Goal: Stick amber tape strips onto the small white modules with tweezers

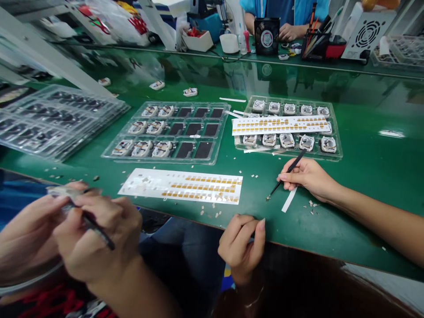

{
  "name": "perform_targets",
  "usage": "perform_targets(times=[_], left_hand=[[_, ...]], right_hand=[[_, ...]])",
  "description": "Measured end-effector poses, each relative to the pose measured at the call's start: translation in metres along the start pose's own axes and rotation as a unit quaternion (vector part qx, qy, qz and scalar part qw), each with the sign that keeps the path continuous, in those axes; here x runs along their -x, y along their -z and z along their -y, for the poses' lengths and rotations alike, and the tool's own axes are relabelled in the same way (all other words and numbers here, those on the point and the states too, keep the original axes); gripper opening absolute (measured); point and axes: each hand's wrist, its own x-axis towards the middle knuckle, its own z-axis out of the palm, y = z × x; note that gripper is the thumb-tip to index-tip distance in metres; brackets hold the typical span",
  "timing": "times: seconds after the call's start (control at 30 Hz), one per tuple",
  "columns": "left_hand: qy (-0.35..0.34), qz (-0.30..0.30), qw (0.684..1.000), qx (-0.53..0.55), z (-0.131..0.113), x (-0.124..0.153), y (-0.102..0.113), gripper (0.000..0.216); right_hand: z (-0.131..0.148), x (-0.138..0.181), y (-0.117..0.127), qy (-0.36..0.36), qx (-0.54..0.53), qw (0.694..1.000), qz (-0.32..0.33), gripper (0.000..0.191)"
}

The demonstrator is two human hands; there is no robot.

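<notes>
At the lower left, close to the camera, my left hand (29,240) is closed on a small pale part (62,191), blurred and partly hidden by fingers. It resembles the white watch-sized housings (162,149) in the nearby tray. My right hand (102,232) meets it, its fingers wrapped round black tweezers (97,229) whose tips are hidden. Both hands are held in front of the table edge. A white sheet with rows of amber stickers (198,187) lies to their right. Behind it is a clear tray (215,157), partly filled with housings.
At right, a co-worker's hand (308,176) holds black tweezers (288,172); their other hand (243,243) is by the edge. A second tray (338,152) carries another sticker sheet (281,125). Stacked trays (62,119) stand left. A person (288,31) sits opposite.
</notes>
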Motion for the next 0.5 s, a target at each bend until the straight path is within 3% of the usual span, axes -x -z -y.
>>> perform_targets(times=[0.13, 0.27, 0.37, 0.5], left_hand=[[0.038, 0.029, 0.998, -0.045, 0.052, -0.036, 0.061, 0.036], [0.07, 0.041, 0.993, -0.081, 0.099, -0.064, 0.11, 0.039], [0.066, 0.056, 0.991, -0.102, 0.103, -0.06, 0.104, 0.034], [0.018, 0.102, 0.981, -0.166, 0.062, -0.012, 0.044, 0.039]], right_hand=[[-0.004, -0.001, -0.001, 0.009, -0.009, 1.0, -0.009, 0.038], [-0.009, 0.001, 0.0, 0.032, -0.008, 0.999, 0.008, 0.039], [-0.011, 0.003, -0.001, 0.064, 0.006, 0.998, 0.017, 0.04], [-0.011, 0.005, -0.001, 0.098, 0.034, 0.994, 0.03, 0.036]])
